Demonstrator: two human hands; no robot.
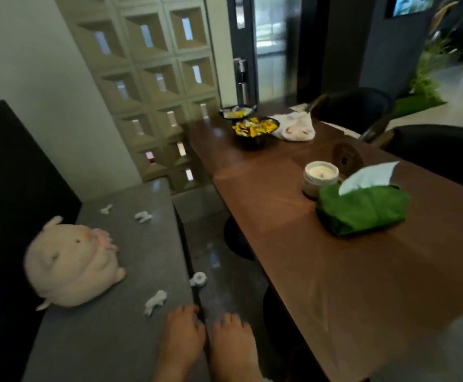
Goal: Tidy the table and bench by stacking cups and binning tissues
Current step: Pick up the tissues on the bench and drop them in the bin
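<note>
Both hands (208, 337) blurred, wrists cut off by bottom edge; grip unclear

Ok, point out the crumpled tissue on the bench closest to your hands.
The crumpled tissue just ahead of the left hand, near the plush pig. The two others lie at the bench's far end.
</note>
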